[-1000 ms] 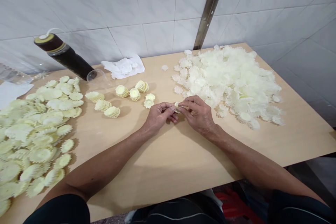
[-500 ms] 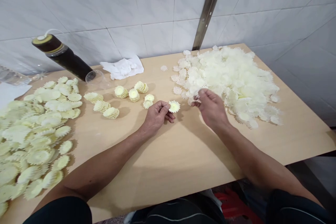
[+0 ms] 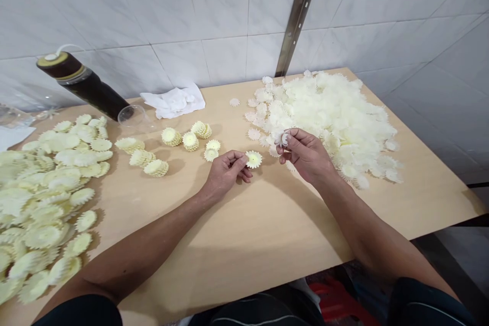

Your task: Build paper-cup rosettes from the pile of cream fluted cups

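Note:
My left hand (image 3: 229,172) pinches a pale yellow flower-shaped disc (image 3: 253,159) by its left edge, its toothed face turned up toward me. Whether it is one disc or a thin stack I cannot tell. To its right, my right hand (image 3: 304,155) holds a thin whitish petal disc (image 3: 281,139) between thumb and fingers. Behind and beside that hand spreads a big heap of loose, thin petal discs (image 3: 328,107). Just left of my left hand lie two small yellowish discs (image 3: 212,151), with several short stacks of flower discs (image 3: 156,168) beyond them.
A large pile of thicker yellowish discs (image 3: 49,198) covers the table's left side. Along the wall are a dark bottle (image 3: 95,92), a clear round lid (image 3: 133,118) and crumpled white tissue (image 3: 173,102). A metal upright (image 3: 298,20) stands behind the wooden table (image 3: 237,244).
My right hand has drawn slightly away from the heap, and the thin petal disc now shows clearly in its fingers. My left hand keeps its disc in nearly the same place. The view has shifted slightly.

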`<action>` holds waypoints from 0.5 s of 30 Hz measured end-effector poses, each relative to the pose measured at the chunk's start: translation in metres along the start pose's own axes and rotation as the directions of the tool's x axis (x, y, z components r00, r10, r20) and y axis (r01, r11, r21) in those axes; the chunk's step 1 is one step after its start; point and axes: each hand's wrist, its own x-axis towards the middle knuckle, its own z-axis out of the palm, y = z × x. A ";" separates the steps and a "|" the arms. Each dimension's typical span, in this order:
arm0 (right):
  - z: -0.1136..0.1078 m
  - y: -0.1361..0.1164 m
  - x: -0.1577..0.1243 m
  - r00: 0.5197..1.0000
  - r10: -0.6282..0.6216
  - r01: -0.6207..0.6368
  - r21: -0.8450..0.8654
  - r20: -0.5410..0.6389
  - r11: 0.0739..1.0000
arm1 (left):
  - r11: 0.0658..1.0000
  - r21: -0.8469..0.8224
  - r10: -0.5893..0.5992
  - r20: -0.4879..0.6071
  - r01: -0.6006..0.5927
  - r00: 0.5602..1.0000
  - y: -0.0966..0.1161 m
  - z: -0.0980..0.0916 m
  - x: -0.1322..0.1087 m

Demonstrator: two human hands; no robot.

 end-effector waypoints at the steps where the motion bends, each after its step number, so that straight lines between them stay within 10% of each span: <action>1: -0.003 0.001 0.001 0.997 -0.067 0.061 -0.118 -0.048 0.991 | 1.000 0.003 0.001 0.001 -0.001 1.000 0.000 0.000 0.000; 8: -0.023 -0.002 0.002 0.747 -0.661 0.305 -0.847 -0.071 0.435 | 1.000 0.005 0.025 -0.002 -0.025 1.000 0.002 0.000 -0.001; 12: 0.002 0.005 -0.009 0.925 -0.373 0.303 -0.733 0.072 0.609 | 0.998 0.031 0.057 -0.001 -0.057 0.998 -0.002 0.000 -0.002; 15: 0.021 0.020 -0.016 0.973 -0.153 0.230 -0.685 0.172 0.691 | 0.990 0.081 0.112 0.012 -0.113 0.994 -0.008 0.001 -0.003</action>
